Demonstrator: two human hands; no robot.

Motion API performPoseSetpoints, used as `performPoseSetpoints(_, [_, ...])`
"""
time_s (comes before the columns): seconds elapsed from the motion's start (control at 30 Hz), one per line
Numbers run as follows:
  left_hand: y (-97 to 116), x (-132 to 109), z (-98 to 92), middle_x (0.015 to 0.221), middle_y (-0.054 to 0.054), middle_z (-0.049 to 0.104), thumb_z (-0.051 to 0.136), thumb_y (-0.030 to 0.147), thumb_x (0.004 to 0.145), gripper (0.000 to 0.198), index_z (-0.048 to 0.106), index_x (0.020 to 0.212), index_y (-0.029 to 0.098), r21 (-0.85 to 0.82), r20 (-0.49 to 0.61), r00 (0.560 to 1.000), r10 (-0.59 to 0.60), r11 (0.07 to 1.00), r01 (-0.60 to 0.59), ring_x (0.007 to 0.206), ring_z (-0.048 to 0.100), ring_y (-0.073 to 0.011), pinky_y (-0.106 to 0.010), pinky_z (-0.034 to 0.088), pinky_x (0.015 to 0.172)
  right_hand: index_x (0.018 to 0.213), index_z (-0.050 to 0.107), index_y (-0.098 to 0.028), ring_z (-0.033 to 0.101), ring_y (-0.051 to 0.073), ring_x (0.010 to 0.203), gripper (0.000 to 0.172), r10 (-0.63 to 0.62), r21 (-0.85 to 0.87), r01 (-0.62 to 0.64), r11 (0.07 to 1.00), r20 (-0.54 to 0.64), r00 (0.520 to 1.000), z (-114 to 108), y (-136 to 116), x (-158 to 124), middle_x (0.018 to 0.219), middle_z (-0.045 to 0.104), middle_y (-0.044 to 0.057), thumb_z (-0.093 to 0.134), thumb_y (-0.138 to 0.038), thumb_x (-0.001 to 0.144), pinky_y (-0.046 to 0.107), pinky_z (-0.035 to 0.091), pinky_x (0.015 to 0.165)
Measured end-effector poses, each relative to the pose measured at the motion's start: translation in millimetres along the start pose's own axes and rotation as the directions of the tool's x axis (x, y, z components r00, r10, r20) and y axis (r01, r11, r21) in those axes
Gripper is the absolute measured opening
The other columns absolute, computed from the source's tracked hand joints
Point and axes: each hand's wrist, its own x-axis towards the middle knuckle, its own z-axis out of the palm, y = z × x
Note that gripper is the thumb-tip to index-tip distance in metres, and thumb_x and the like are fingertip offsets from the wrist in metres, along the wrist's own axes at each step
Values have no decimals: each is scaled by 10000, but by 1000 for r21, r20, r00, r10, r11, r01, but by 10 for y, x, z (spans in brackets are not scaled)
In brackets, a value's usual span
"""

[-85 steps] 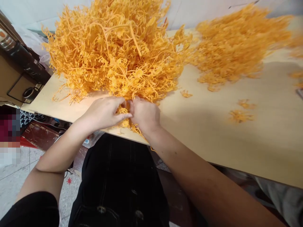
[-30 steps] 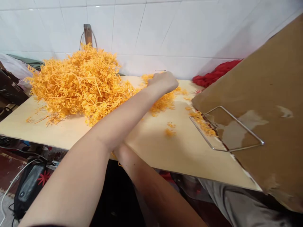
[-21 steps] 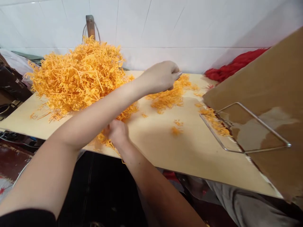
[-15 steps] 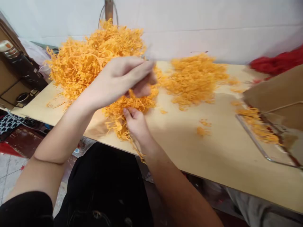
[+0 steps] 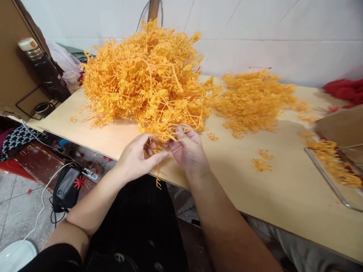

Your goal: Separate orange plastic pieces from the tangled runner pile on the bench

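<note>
Grip: left hand (image 5: 136, 158), right hand (image 5: 189, 150) both pinched on orange sprig (image 5: 161, 138) at pile (image 5: 147, 79) edge. Risk: tangled stems could drag pile off table (image 5: 283, 189).

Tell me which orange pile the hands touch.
The tall tangled orange plastic heap: left hand and right hand pinch its front strands. The flatter orange pile lies apart.

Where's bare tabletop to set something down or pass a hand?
Widest bare tabletop: near edge, between right hand and wire frame, bar two loose orange bits. Narrow strip left of left hand. Crowded: the back, under big orange tangle and smaller pile.
</note>
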Motion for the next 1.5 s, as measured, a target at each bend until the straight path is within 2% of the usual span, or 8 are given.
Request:
performPoseSetpoints(0.17, [-193, 238, 88, 780, -19, 530, 619, 508, 692, 411, 485, 864, 160, 128, -244, 969, 37, 992, -6, 656, 471, -104, -228, 402, 580, 792, 538, -224, 546, 68, 625, 279, 39, 34, -40, 999, 46, 998, 3, -10, -27, 765, 577, -44, 734, -314, 614, 220, 488, 571])
performPoseSetpoints(0.23, [-234, 302, 94, 765, -21, 532, 612, 499, 701, 381, 492, 829, 161, 170, -258, 964, 65, 985, -21, 671, 473, -115, -236, 402, 592, 801, 532, -223, 547, 69, 639, 282, 84, 36, -86, 996, 62, 995, 13, -21, -40, 768, 567, -43, 730, -309, 619, 208, 474, 553])
performPoseSetpoints(0.4, [-267, 330, 46, 705, -16, 507, 484, 426, 816, 283, 506, 756, 151, 84, -195, 971, 138, 989, -124, 647, 456, -102, -223, 389, 595, 776, 457, -221, 483, 52, 540, 260, 124, 47, -128, 991, 71, 990, 19, -54, -51, 703, 529, -44, 668, -347, 692, 190, 409, 485])
performPoseSetpoints(0.57, [-247, 235, -90, 717, -2, 498, 529, 411, 791, 276, 524, 861, 144, -48, -51, 998, 45, 998, -48, 627, 447, -85, -209, 386, 596, 758, 456, -211, 382, 37, 488, 278, 146, 83, -148, 985, 32, 989, 33, -79, -52, 594, 407, -58, 668, -380, 696, 166, 344, 448])
performPoseSetpoints(0.77, [-172, 71, -267, 731, 9, 486, 534, 408, 790, 265, 483, 847, 155, 61, 128, 992, -24, 998, 16, 652, 446, -89, -216, 385, 616, 737, 469, -206, 302, 25, 465, 326, 157, -15, -158, 987, -55, 986, 47, -89, -60, 635, 387, -56, 680, -440, 651, 169, 295, 408])
performPoseSetpoints(1.0, [-166, -60, -395, 722, -1, 531, 448, 309, 837, 159, 480, 792, 160, 250, 157, 979, -129, 964, 87, 662, 490, -100, -215, 380, 603, 694, 426, -206, 294, 8, 434, 401, 182, -105, -192, 976, -95, 979, 33, -77, -51, 678, 438, -61, 731, -436, 569, 177, 291, 390])
performPoseSetpoints(1.23, [-190, -121, -404, 651, 29, 477, 442, 308, 847, 165, 453, 791, 153, -78, 287, 940, -184, 974, 215, 555, 446, -55, -178, 379, 538, 699, 456, -201, 302, -2, 412, 326, 200, -124, -222, 967, -167, 965, 81, -73, -39, 661, 427, -59, 676, -437, 651, 152, 224, 342])
performPoseSetpoints(1.5, [-232, -259, -621, 604, 16, 486, 360, 337, 888, 283, 507, 739, 145, 218, 302, 922, -244, 959, 183, 553, 443, -65, -186, 379, 543, 642, 415, -186, 322, 2, 419, 376, 247, -146, -270, 952, -159, 956, 71, -2, -18, 636, 394, -61, 716, -406, 593, 129, 207, 319])
